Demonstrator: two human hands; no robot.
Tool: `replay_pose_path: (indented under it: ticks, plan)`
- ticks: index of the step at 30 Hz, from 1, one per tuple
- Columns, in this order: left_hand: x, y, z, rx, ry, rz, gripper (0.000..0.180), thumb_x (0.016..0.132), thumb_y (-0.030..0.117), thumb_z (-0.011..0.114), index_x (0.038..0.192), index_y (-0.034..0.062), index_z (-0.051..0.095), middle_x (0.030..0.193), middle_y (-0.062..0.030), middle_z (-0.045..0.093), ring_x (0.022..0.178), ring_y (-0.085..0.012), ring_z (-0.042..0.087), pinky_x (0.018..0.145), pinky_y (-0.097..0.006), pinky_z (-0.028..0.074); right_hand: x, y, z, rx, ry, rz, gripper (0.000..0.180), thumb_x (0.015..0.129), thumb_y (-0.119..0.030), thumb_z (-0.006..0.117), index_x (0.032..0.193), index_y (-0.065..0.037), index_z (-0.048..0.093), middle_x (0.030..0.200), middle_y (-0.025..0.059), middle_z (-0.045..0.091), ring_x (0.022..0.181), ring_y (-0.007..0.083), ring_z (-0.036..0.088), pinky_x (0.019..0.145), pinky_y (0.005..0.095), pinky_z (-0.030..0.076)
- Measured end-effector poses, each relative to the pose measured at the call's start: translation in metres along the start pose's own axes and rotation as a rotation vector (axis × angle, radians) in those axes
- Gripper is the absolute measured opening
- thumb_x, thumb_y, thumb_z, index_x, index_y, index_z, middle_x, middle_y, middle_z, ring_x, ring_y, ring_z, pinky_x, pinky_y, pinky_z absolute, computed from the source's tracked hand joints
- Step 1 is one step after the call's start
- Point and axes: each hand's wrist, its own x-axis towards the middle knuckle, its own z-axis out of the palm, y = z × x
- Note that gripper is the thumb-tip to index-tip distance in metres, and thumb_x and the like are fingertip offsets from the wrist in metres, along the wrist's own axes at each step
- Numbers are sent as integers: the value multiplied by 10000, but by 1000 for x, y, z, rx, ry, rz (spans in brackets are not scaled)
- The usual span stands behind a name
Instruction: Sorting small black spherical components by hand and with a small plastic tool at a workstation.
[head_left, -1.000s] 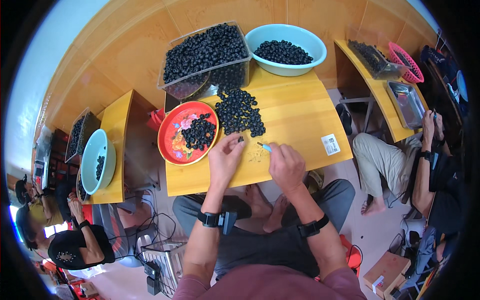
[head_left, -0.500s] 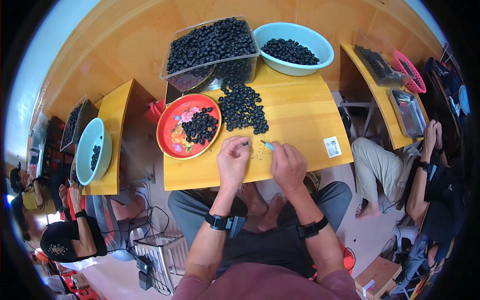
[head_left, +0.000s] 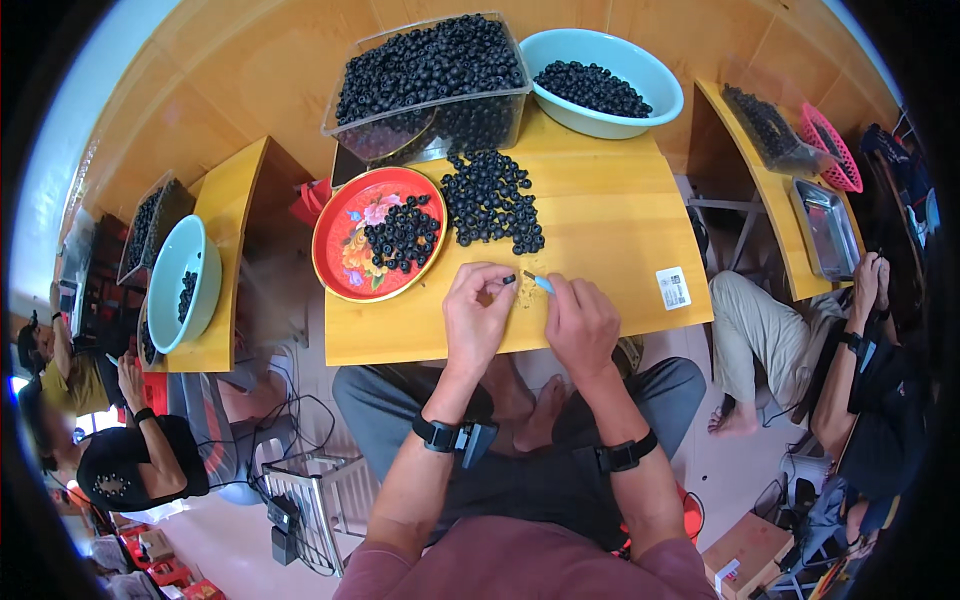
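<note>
Between the thumb and fingertips of my left hand (head_left: 478, 312) is a small black bead (head_left: 509, 280). My right hand (head_left: 583, 325) grips a slim tool with a light blue handle (head_left: 543, 284), its short dark tip pointing at the bead. A small gap seems to separate tip and bead. Just beyond my hands lies a loose pile of black beads (head_left: 490, 200) on the yellow table (head_left: 610, 220). Left of the pile, a red flower-patterned tray (head_left: 335, 278) holds more such beads. Fine crumbs lie on the tabletop near the tool.
At the table's back stand a clear plastic bin (head_left: 430, 120) heaped with beads and a light blue basin (head_left: 640, 70) partly filled with them. A white label (head_left: 673, 288) sticks near the right edge. People work at side tables; a metal tray (head_left: 825, 230) rests on the right one.
My left hand has moved slightly right, bringing the bead nearer the tool's tip. The whole view has shifted a little. Both hands keep their grips.
</note>
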Motion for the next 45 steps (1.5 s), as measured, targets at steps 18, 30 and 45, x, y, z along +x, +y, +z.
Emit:
replay_pose_path:
  ticks: [18,30,45]
  plan:
    - [-1,3,7,9,-54,-64,334,827,-66,809,1141,-2,716,917,-64,680,812,-123,656,754,-269,553,3,0,-3,29,-21,-94,156,871,-105,699,1023,-73,709,737,58,532,678,248,610,585,395,490]
    - [-1,2,2,-369,15,-192,294,879,-73,787,1146,-4,684,972,-34,676,889,-90,672,811,-237,562,3,1,0,-10,-31,-26,166,852,-95,651,1007,-70,708,754,70,561,698,259,638,602,398,530]
    - [32,12,-53,286,111,334,128,881,-11,746,1001,31,740,945,-109,686,820,-236,667,742,-336,550,-3,3,2,-48,48,0,156,883,-106,681,1030,-69,721,747,68,550,669,262,614,581,404,492]
